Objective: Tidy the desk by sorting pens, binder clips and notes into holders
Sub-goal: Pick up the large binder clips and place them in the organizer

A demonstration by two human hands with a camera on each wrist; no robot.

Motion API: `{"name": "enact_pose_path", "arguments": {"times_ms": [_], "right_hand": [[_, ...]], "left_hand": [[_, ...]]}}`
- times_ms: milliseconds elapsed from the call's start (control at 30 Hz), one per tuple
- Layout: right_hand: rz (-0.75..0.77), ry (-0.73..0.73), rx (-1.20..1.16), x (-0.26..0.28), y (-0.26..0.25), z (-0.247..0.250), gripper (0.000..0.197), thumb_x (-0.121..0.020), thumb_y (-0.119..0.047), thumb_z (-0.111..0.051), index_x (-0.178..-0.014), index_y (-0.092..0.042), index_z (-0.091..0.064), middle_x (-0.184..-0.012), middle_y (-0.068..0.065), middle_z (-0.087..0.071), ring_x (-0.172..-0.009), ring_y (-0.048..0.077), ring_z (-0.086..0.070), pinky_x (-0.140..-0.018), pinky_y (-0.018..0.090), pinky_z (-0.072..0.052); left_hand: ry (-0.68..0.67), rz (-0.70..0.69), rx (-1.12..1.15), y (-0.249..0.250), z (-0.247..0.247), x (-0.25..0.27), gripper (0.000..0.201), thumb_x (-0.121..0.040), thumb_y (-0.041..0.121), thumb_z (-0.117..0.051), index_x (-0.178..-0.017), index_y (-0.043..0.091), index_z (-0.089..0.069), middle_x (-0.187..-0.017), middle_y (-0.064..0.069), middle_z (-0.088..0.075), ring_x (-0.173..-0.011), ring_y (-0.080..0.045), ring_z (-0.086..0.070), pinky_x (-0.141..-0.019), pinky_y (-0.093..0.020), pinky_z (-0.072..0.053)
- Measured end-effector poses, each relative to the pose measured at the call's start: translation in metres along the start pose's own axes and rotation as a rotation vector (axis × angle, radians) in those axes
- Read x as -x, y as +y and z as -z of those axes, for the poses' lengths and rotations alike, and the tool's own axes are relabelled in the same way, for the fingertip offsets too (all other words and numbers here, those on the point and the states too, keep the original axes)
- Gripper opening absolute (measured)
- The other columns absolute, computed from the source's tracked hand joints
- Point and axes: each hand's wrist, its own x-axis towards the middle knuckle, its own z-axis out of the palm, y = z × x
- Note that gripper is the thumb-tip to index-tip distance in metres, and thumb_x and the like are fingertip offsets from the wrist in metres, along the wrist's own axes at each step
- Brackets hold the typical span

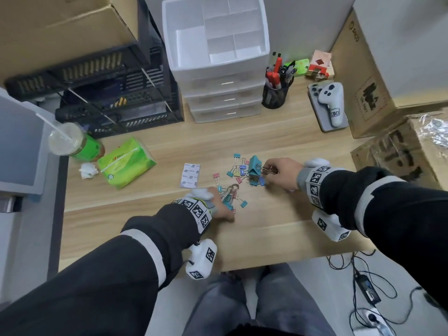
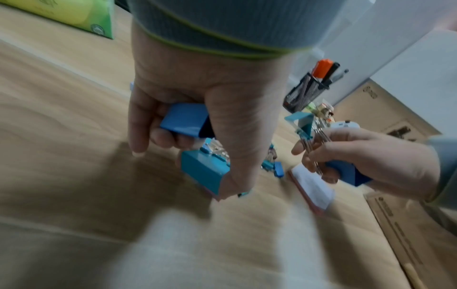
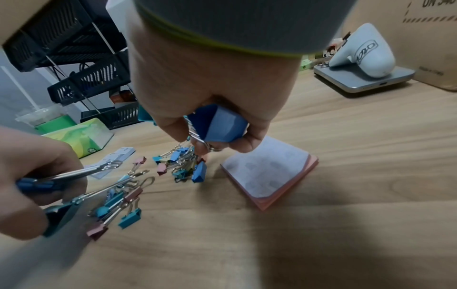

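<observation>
My left hand (image 1: 224,204) grips a bunch of large binder clips by the desk's near middle; its wrist view shows a blue clip (image 2: 183,121) and a teal clip (image 2: 202,172) in the curled fingers. My right hand (image 1: 270,172) holds a large teal clip (image 1: 254,166) by its wire handles, with a blue clip (image 3: 217,125) in the palm. Several small coloured clips (image 1: 238,172) lie loose between the hands. A sticky-note pad (image 3: 269,172) lies under the right hand. A note sheet (image 1: 190,175) lies to the left. Pens stand in a black mesh cup (image 1: 275,95).
A white drawer unit with open top compartments (image 1: 215,32) stands at the back, black trays (image 1: 116,93) to its left. A green tissue pack (image 1: 126,163) and a drink cup (image 1: 72,144) sit left; a phone with a white controller (image 1: 331,105) and cardboard boxes sit right.
</observation>
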Motion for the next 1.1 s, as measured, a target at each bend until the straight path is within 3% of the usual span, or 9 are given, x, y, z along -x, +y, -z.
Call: {"name": "enact_pose_path", "arguments": {"times_ms": [100, 200, 300, 433, 500, 600, 800, 933, 1100], "right_hand": [[0.054, -0.026, 0.001, 0.006, -0.011, 0.005, 0.013, -0.088, -0.027, -0.062, -0.101, -0.024, -0.061, -0.079, -0.002, -0.06, -0.055, 0.013, -0.052, -0.042, 0.018, -0.04], [0.147, 0.002, 0.014, 0.011, -0.028, 0.013, 0.011, -0.087, -0.027, -0.063, -0.098, -0.029, -0.061, -0.085, -0.003, -0.065, -0.077, 0.02, -0.061, -0.066, 0.027, -0.046], [0.253, 0.025, 0.095, 0.011, -0.047, 0.021, 0.041, -0.086, -0.03, -0.063, -0.127, -0.033, -0.061, -0.089, -0.007, -0.067, -0.082, 0.016, -0.06, -0.069, 0.026, -0.042], [0.466, 0.085, 0.272, 0.008, -0.072, 0.033, 0.066, -0.086, -0.03, -0.063, -0.148, -0.035, -0.04, -0.114, -0.002, -0.069, -0.101, 0.022, -0.062, -0.083, 0.034, -0.05], [0.551, 0.167, 0.344, 0.007, -0.085, 0.042, 0.064, -0.087, -0.031, -0.062, -0.147, -0.035, -0.041, -0.119, -0.003, -0.068, -0.106, 0.021, -0.062, -0.078, 0.029, -0.045], [0.661, 0.252, 0.403, 0.003, -0.1, 0.05, 0.055, -0.088, -0.028, -0.061, -0.141, -0.035, -0.051, -0.101, -0.002, -0.067, -0.09, 0.021, -0.061, -0.066, 0.026, -0.031], [0.627, 0.291, 0.511, -0.006, -0.108, 0.062, 0.025, -0.091, -0.027, -0.057, -0.114, -0.02, -0.064, -0.096, 0.002, -0.063, -0.085, 0.029, -0.062, -0.063, 0.032, -0.038], [0.579, 0.34, 0.603, -0.01, -0.111, 0.072, 0.02, -0.092, -0.03, -0.056, -0.106, -0.019, -0.065, -0.096, 0.001, -0.063, -0.088, 0.028, -0.061, -0.062, 0.031, -0.036], [0.515, 0.297, 0.732, -0.017, -0.109, 0.09, 0.022, -0.09, -0.038, -0.055, -0.104, -0.025, -0.066, -0.093, -0.003, -0.066, -0.085, 0.024, -0.063, -0.062, 0.027, -0.034]], "left_hand": [[-0.07, 0.006, 0.178, -0.01, 0.008, 0.0, 0.058, -0.053, 0.062, -0.08, -0.083, 0.014, -0.064, -0.077, -0.002, -0.066, -0.07, -0.02, -0.066, -0.068, -0.031, -0.059], [-0.146, -0.048, 0.469, -0.025, 0.031, 0.007, 0.045, -0.068, 0.049, -0.065, -0.074, 0.004, -0.061, -0.064, -0.012, -0.059, -0.056, -0.029, -0.059, -0.057, -0.031, -0.055], [-0.154, -0.061, 0.704, -0.036, 0.061, 0.017, 0.025, -0.085, 0.026, -0.049, -0.069, 0.008, -0.055, -0.056, -0.006, -0.048, -0.046, -0.02, -0.045, -0.051, -0.028, -0.05], [-0.265, -0.122, 0.859, -0.04, 0.086, 0.026, 0.034, -0.089, 0.024, -0.034, -0.072, 0.006, -0.058, -0.048, -0.003, -0.042, -0.039, -0.016, -0.04, -0.053, -0.028, -0.048], [-0.32, -0.179, 0.939, -0.041, 0.098, 0.03, 0.036, -0.085, 0.027, -0.032, -0.074, 0.004, -0.057, -0.049, -0.005, -0.043, -0.041, -0.018, -0.041, -0.054, -0.028, -0.047], [-0.376, -0.229, 1.042, -0.043, 0.113, 0.034, 0.039, -0.086, 0.029, -0.028, -0.078, 0.003, -0.056, -0.054, -0.007, -0.042, -0.046, -0.02, -0.043, -0.054, -0.028, -0.047], [-0.454, -0.268, 1.146, -0.039, 0.131, 0.035, 0.038, -0.073, 0.03, -0.036, -0.086, 0.001, -0.057, -0.061, -0.009, -0.046, -0.05, -0.021, -0.042, -0.059, -0.031, -0.041], [-0.329, -0.245, 1.152, -0.035, 0.139, 0.029, 0.049, -0.088, 0.034, -0.028, -0.084, 0.0, -0.063, -0.059, -0.008, -0.048, -0.05, -0.021, -0.043, -0.056, -0.029, -0.039], [0.056, -0.217, 1.039, -0.033, 0.156, 0.018, 0.056, -0.087, 0.06, -0.051, -0.092, 0.007, -0.066, -0.071, -0.007, -0.065, -0.045, -0.014, -0.042, -0.045, -0.022, -0.027]]}}
